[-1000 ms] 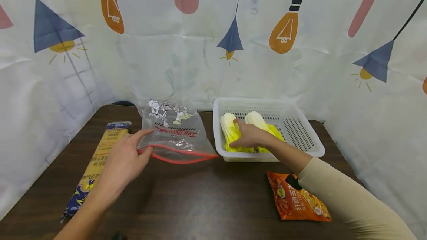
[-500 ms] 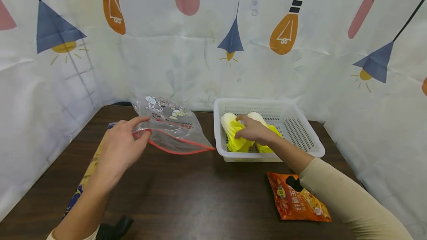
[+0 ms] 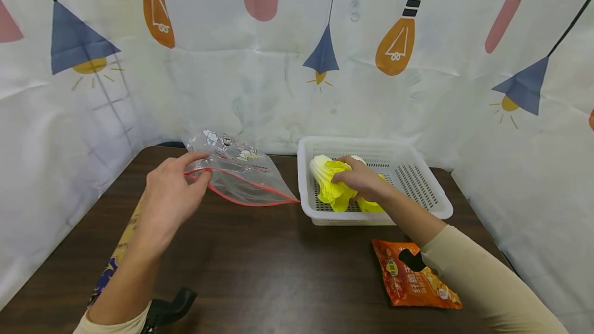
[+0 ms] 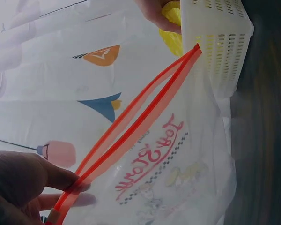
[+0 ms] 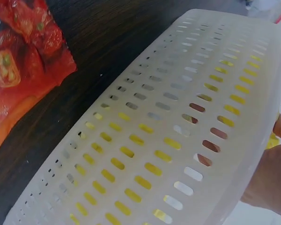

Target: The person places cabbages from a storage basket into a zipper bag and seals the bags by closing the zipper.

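Observation:
My left hand (image 3: 169, 195) pinches the red zip edge of a clear zip bag (image 3: 248, 177) with printed cartoon figures. In the left wrist view, the thumb and a finger meet at the bag's red edge (image 4: 126, 136), and its mouth gapes partway. Inside a white slotted basket (image 3: 308, 214), my right hand (image 3: 364, 182) grips a small napa cabbage (image 3: 327, 179) with a white stem and yellow leaves. Another cabbage (image 3: 370, 206) lies beside it, mostly covered by that hand. From the right wrist, the basket wall (image 5: 178, 159) hides most of the cabbages.
A long spaghetti packet (image 3: 106, 277) lies at the left, partly under my left forearm. An orange food packet (image 3: 415, 287) lies in front of the basket, partly overlapped by my right sleeve. Printed cloth (image 3: 278, 92) hangs behind the dark table (image 3: 278, 282).
My left hand has moved the bag's edge up and back, and its mouth has lifted. My right hand has closed round the near cabbage, which has shifted and tilted slightly.

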The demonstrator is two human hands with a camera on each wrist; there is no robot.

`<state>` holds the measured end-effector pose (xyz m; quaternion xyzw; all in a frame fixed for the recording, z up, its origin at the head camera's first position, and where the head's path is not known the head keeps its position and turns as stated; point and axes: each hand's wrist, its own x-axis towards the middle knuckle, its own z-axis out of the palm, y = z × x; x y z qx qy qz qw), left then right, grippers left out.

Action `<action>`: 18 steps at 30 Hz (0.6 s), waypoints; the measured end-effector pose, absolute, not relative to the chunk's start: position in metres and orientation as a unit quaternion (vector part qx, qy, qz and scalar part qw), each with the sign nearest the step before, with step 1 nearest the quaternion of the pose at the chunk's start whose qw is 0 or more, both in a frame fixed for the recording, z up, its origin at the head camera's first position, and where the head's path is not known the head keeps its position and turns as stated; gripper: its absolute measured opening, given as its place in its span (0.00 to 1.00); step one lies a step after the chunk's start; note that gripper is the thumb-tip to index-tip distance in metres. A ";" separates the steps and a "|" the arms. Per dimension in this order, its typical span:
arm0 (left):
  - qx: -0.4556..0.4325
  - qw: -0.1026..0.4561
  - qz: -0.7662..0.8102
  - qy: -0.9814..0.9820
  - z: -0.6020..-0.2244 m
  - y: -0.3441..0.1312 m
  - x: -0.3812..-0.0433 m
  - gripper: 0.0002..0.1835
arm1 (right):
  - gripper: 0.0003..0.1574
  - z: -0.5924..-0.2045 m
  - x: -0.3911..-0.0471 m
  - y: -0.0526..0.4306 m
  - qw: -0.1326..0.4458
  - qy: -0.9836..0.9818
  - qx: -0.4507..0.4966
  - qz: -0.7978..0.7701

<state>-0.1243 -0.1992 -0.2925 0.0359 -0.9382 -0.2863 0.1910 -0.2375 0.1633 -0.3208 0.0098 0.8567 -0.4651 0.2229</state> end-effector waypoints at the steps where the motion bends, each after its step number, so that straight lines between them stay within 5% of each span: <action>1: 0.036 0.193 -0.287 -0.937 -0.293 -0.199 -0.125 0.22 | 0.45 -0.320 -0.237 0.164 0.219 0.855 0.010 -0.471; 18: 0.046 0.210 -0.305 -0.928 -0.292 -0.201 -0.128 0.19 | 0.42 -0.304 -0.218 0.178 0.164 0.811 0.010 -0.561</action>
